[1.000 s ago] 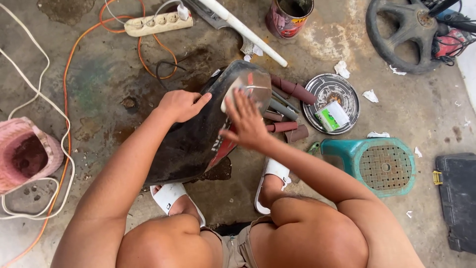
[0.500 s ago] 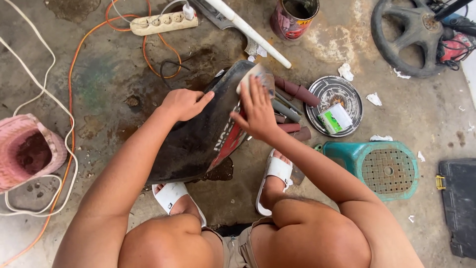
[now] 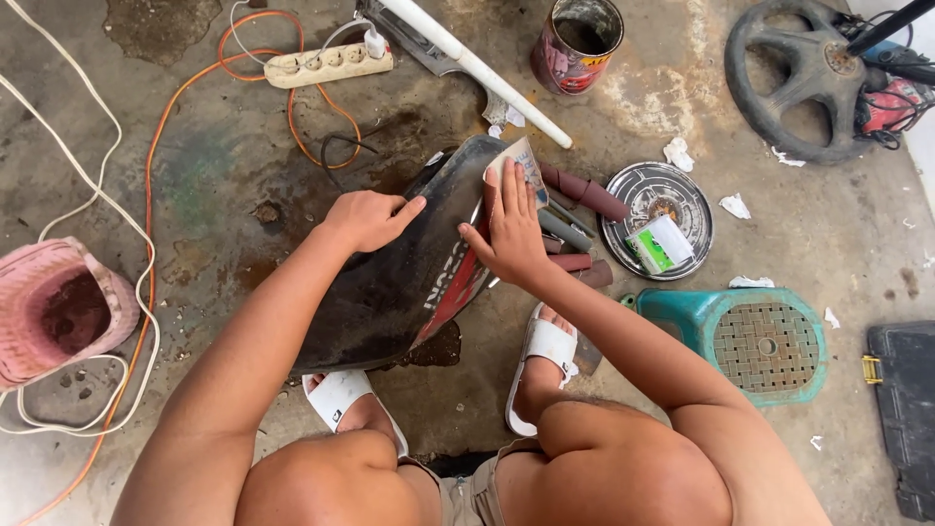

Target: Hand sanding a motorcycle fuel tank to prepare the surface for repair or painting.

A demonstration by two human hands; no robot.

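Gripping the black motorcycle fairing [image 3: 390, 282] with curled fingers, the left hand [image 3: 365, 219] steadies it; at 3 o'clock, the right hand [image 3: 508, 234] presses sandpaper [image 3: 521, 166] flat with extended fingers.

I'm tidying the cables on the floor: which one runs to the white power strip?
The orange cable. It loops up the floor to the power strip; the white cords only curve past the pink basket.

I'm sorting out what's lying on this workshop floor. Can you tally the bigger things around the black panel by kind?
Black panel: 1
Sandpaper sheet: 1
Power strip: 1
Paint can: 1
Steering wheel: 1
Round metal lid: 1
Teal stool: 1
Pink basket: 1
Total: 8
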